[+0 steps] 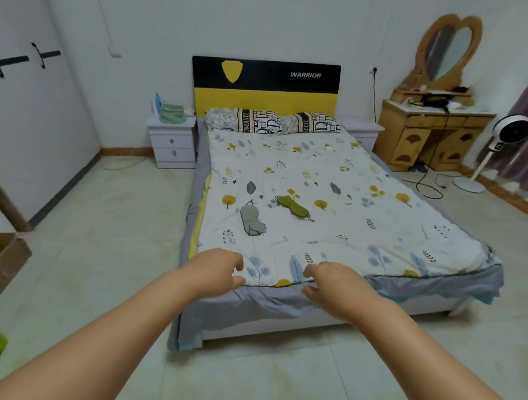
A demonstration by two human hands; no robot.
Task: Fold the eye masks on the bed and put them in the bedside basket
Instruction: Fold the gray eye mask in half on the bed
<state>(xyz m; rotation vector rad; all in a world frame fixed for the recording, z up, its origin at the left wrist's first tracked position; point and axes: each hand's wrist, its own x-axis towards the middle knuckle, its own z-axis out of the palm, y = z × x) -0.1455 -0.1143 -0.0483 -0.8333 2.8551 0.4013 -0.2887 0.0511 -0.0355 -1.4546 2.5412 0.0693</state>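
Note:
Two eye masks lie flat on the patterned quilt of the bed (361, 234): a grey eye mask (251, 220) towards the left and an olive-green eye mask (292, 205) just right of it. The green basket (171, 113) stands on the left bedside table (172, 141) by the headboard. My left hand (216, 270) and my right hand (333, 280) hover over the foot edge of the bed, fingers loosely curled and apart, holding nothing. Both hands are well short of the masks.
Two pillows (272, 121) lie against the yellow and black headboard. A wooden dressing table (426, 137) with a heart-shaped mirror stands at the right, with a white fan (501, 140) and cables on the floor. A cardboard box (0, 258) sits at the left.

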